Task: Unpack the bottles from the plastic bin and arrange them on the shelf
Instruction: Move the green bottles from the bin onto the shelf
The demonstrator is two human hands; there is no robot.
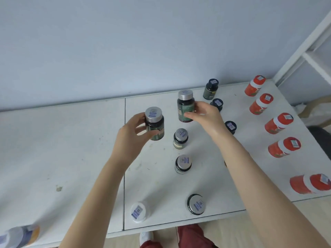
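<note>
Left hand [132,135] grasps an upright dark bottle [155,125] just left of the standing row [180,139] on the shelf [71,149]; right hand [206,116] grasps a second bottle [184,104] behind that row, in line.

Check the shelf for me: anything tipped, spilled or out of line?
No bottle looks tipped or spilled. The white plastic bottle stands alone at the near edge, left of the column of silver-capped dark bottles. The white shelf top shows scuff marks and a brownish spot.
</note>
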